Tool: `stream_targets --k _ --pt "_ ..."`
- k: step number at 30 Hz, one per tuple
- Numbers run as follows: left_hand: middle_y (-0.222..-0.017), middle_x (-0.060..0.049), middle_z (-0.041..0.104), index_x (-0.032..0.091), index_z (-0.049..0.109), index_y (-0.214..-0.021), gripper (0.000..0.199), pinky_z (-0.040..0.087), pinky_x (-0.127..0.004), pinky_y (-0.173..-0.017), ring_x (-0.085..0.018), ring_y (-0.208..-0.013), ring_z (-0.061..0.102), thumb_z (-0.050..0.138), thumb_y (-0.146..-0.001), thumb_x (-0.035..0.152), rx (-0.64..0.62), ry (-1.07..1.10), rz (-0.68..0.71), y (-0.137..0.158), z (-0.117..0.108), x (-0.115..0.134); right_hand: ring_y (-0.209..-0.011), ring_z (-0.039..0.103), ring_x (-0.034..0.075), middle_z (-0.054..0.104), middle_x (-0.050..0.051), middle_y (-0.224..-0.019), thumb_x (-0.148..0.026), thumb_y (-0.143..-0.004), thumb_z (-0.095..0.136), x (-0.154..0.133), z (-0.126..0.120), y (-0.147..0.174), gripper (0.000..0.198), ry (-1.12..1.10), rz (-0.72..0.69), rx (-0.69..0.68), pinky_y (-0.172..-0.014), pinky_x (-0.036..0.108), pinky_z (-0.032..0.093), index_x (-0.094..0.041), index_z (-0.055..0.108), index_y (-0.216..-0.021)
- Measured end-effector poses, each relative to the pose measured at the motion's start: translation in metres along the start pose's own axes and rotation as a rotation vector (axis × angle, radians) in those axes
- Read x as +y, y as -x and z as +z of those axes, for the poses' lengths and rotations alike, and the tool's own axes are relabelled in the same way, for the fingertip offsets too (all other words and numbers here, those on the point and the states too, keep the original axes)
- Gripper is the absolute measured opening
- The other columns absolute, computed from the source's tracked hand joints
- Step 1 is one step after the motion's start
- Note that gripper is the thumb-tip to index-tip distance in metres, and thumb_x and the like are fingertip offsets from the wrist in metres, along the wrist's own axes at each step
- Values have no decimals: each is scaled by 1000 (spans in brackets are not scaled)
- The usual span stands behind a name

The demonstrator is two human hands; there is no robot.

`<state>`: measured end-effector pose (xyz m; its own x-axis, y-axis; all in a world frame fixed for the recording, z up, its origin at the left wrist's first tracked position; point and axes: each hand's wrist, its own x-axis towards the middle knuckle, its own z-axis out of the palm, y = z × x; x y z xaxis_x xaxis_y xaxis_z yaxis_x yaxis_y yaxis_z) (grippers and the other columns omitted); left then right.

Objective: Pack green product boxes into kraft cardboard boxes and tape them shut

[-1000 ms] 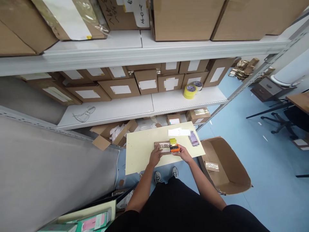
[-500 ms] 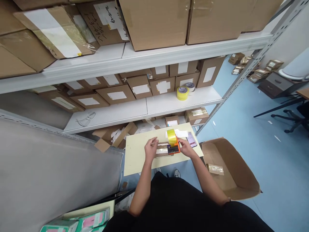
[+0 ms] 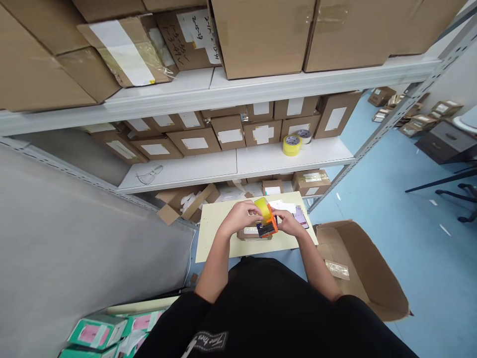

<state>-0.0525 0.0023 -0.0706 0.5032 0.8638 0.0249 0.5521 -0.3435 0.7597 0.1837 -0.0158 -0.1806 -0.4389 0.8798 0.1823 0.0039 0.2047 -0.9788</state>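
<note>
Since the earlier frame, the left hand (image 3: 241, 215) had left the small brown box (image 3: 250, 233) and come up to the tape dispenser (image 3: 267, 223), which was lifted off the box, just right of frame centre. Both hands gripped it: the left pinched the yellow tape roll (image 3: 263, 208) at its top, the right hand (image 3: 288, 222) clasped its orange body (a dark blade end faced the box). One dispenser, one small box, both over the pale yellow desk (image 3: 216, 238). Two more tape rolls (image 3: 291, 144) sat on the shelf (image 3: 261, 159) above. One large open carton (image 3: 367, 278) stood at lower right.
</note>
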Motion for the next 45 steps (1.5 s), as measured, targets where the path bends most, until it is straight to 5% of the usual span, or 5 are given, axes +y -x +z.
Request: stream_targets --k 16,25,33,39,45 --pt "-93 -8 74 19 80 -86 54 53 -33 -78 -21 -86 68 49 -102 59 111 255 -77 2 1 -18 -105 67 26 77 5 -111 -44 -78 87 -2 -9 -8 35 29 34 -72 -99 39 51 -23 79 -104" --pt "-85 -5 80 24 83 -78 35 54 -33 -77 -21 -80 73 64 -98 44 303 -2 23 -2 19 -22 -105 68 28 78 5 -109 -54 -81 85 -8 -8 -4 41 75 55 -74 -103 42 52 -24 79 -110" --pt "-86 -3 83 25 85 -80 13 61 -35 -79 -24 -83 77 80 -85 36 511 228 -119 -4 34 -29 -127 62 33 66 11 -143 -58 -90 74 -1 5 11 62 94 24 32 -111 48 48 -26 63 -143" --pt "-79 -4 81 22 84 -80 21 58 -31 -71 -21 -74 74 76 -86 41 472 262 -208 1 41 -41 -96 69 27 76 7 -108 -65 -91 69 12 32 9 54 185 79 189 -88 39 54 -22 71 -124" --pt "-81 -4 81 22 82 -77 22 57 -31 -73 -21 -77 74 74 -86 40 582 224 -252 14 38 -49 -83 68 23 76 4 -95 -64 -88 72 21 24 10 48 290 179 137 -76 33 51 -21 74 -110"
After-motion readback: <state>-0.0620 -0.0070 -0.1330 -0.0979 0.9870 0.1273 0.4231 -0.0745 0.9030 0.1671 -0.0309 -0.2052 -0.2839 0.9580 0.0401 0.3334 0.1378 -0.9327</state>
